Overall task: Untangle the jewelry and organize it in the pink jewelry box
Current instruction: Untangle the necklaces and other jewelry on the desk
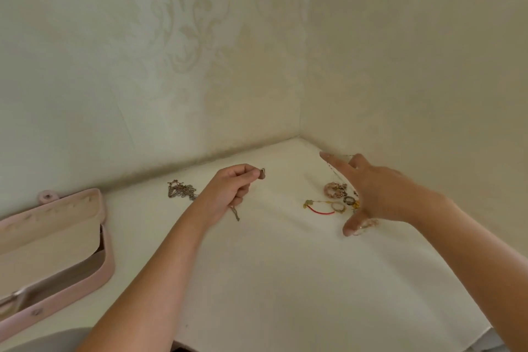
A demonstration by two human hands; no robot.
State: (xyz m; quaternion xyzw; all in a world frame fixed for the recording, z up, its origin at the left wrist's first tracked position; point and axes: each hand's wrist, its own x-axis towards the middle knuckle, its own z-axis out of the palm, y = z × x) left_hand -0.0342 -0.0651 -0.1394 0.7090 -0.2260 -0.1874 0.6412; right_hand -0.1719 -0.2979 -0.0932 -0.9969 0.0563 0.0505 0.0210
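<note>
Left hand [228, 188] fingers pinch a pendant [262, 173]; its chain [235, 214] trails below them. Right hand [383, 194] fingers, spread open, hover over rings [348, 200]. Risk: the loose chain snags and re-tangles.

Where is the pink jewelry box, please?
In the head view, the pink jewelry box lies open at far left, left of the chain pile and left hand.

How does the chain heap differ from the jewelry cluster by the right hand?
The chain heap is one dull greyish tangle; the cluster holds separate pieces: rings, pink beads, a red cord. The heap lies uncovered; the right hand partly hides the cluster. Both lie on the white table, outside the pink box.
</note>
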